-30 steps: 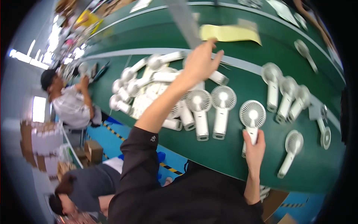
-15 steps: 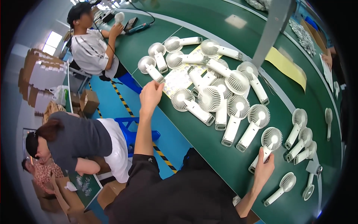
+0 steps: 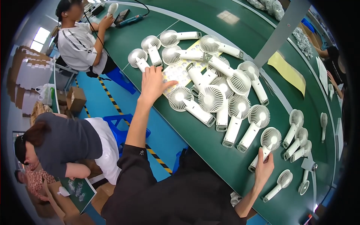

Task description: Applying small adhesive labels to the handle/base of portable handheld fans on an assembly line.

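Observation:
My left hand [image 3: 152, 85] is open at the table's near edge, its thumb spread away from the other fingers. Its fingertips reach the handle ends of two white handheld fans, the leftmost fan [image 3: 137, 57] and the fan beside it [image 3: 151, 45]; whether they touch is hard to tell. At the right, my right hand [image 3: 264, 169] is closed around the handle of another handheld fan [image 3: 270, 139], which lies head-away on the green table [image 3: 210, 146]. Between my hands spreads a loose pile of several similar fans, including a handheld fan [image 3: 210, 98], partly overlapping on a yellowish printed sheet [image 3: 177, 76].
A grey post [image 3: 279, 32] rises behind the pile, with a yellow paper strip [image 3: 287, 73] beyond it. More fans [image 3: 296, 118] lie at the right. A co-worker [image 3: 80, 41] holds a fan at far left; another person [image 3: 71, 146] bends over boxes. A blue stool [image 3: 122, 131] stands on the floor.
My left hand has moved slightly away from me and opened, its thumb now spread wide. My right hand keeps its hold on the fan. The whole view has shifted a little.

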`<control>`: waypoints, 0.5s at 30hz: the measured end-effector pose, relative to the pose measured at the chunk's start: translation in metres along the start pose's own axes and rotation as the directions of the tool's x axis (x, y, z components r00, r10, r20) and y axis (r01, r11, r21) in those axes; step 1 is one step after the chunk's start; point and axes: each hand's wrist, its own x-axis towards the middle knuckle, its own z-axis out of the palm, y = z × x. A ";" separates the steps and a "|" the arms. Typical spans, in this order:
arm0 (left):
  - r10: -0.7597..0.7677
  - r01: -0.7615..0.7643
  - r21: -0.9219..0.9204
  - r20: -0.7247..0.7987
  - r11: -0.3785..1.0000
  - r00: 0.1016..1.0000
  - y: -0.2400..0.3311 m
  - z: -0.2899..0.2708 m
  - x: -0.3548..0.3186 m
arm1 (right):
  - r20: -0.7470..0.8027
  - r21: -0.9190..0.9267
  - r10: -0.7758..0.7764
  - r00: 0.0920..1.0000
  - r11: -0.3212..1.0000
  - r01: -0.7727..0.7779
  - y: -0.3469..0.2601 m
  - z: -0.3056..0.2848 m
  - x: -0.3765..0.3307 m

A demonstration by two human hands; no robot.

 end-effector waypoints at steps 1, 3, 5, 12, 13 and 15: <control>0.013 -0.014 -0.032 -0.034 0.999 0.999 -0.002 0.001 0.001 | -0.002 -0.004 0.002 1.000 1.000 -0.002 -0.002 0.000 0.000; -0.006 0.003 -0.081 -0.039 0.997 0.999 -0.004 0.002 0.002 | -0.006 -0.054 0.005 1.000 0.999 -0.005 -0.004 -0.001 0.000; -0.083 0.093 -0.164 0.068 0.982 0.994 -0.002 -0.004 0.005 | -0.002 -0.055 0.008 1.000 0.998 -0.008 -0.005 -0.001 0.001; -0.240 0.287 -0.481 0.158 0.829 0.958 -0.012 0.001 0.010 | -0.001 -0.048 0.001 1.000 0.999 -0.001 -0.005 0.001 -0.001; -0.251 0.269 -0.507 0.105 0.819 0.962 -0.010 0.003 0.010 | -0.003 -0.048 0.003 1.000 0.999 -0.003 -0.004 0.000 -0.001; -0.260 0.249 -0.533 0.055 0.809 0.964 -0.007 0.003 0.009 | 0.007 -0.056 0.021 1.000 0.998 -0.020 -0.005 -0.002 -0.002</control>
